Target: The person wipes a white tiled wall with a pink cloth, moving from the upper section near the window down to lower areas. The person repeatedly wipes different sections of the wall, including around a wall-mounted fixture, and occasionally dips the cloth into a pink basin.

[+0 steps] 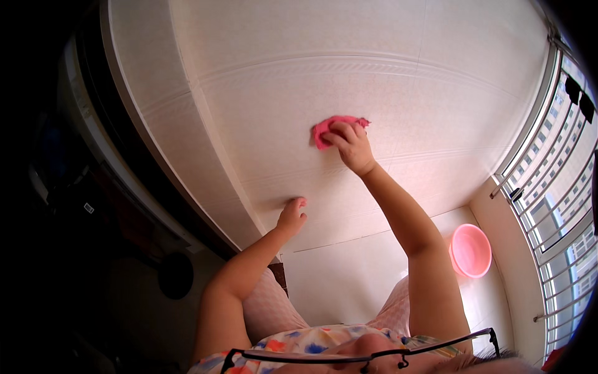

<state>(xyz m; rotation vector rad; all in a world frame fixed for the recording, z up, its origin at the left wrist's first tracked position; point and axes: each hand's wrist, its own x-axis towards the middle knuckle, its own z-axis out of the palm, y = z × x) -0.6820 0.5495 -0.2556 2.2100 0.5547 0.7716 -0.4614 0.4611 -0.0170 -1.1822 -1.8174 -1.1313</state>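
Observation:
My right hand (353, 144) presses a pink cloth (337, 122) against a pale tiled wall (280, 107). The cloth is bunched under my fingers, with a loose corner sticking out to the right. Lower down and to the left, my left hand (292, 217) is held close to the same wall with bent fingers and nothing in it. Whether it touches the tiles, I cannot tell. A raised, ridged border band (327, 63) runs across the wall above the cloth.
A pink plastic basin (472, 251) stands on the white tiled floor (345, 266) at the right. Beyond it is a window with metal bars (556, 243). On the left, a door frame (163, 163) borders a dark room. Eyeglasses (317, 359) cross the bottom of the view.

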